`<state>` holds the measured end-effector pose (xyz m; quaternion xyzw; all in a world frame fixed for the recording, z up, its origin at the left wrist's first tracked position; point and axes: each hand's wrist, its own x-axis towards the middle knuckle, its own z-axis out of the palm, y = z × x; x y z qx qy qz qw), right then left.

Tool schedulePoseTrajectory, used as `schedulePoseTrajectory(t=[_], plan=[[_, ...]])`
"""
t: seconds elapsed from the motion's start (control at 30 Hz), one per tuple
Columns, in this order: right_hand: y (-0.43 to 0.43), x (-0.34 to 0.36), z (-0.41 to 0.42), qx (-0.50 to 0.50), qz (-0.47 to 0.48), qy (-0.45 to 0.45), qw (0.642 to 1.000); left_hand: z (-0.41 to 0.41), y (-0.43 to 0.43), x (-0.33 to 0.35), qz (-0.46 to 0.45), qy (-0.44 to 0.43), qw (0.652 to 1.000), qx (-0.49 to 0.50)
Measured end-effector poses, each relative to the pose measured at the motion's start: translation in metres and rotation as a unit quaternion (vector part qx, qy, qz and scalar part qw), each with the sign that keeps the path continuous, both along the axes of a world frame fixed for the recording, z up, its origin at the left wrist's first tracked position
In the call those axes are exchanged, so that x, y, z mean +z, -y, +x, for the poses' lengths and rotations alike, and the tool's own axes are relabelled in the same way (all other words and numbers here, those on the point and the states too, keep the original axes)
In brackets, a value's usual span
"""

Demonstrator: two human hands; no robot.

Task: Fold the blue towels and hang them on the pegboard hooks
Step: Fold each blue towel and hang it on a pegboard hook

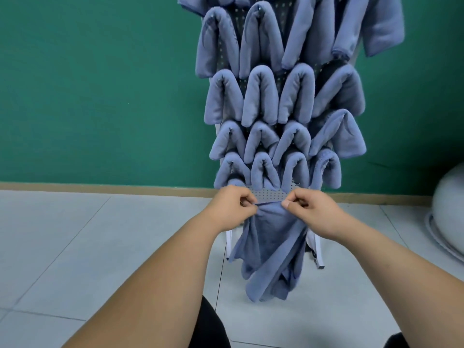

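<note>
Blue towel point(271, 247) hangs unfolded below my fingers, bunched and twisted, its lower end trailing down toward the floor point(100, 247). My left hand point(229, 209) and right hand point(311, 212) each pinch the top hem between thumb and forefinger, with the other fingers curled in. The short run of hem between the two pinches is drawn taut. The pegboard point(270, 195) shows as a bare perforated strip just beyond my fingertips. Above them, rows of hung towels point(261, 96) cover nearly all of it.

Risks, as I judge them:

Both grips are on the hem alone, so a sharp tug or a change of hold could free one corner and drop the cloth onto the tiles.

The cloth below my fingers is twisted. Folded from this state it would likely come out lopsided and could slide off a hook.

The lowest hung row sits close above my knuckles — lifting carelessly could brush one loose.

No free hook is visible from here. If one lies in the bare strip, it is low — a long fold may drag on the floor.
</note>
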<state>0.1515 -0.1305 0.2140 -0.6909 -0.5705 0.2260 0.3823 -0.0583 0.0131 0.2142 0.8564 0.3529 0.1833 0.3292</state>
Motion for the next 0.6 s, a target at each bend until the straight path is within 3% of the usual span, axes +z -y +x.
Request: schedulePoseTrajectory(t=[0.43, 0.6], plan=[[0.029, 0.024, 0.062, -0.064, 0.031, 0.004, 0.997, -0.003, -0.008, 0.007, 0.041, -0.081, 0.996, 0.005], [0.038, 0.021, 0.09, -0.126, 0.035, -0.03, 0.991, -0.008, -0.021, 0.005, 0.029, -0.031, 0.999, 0.028]])
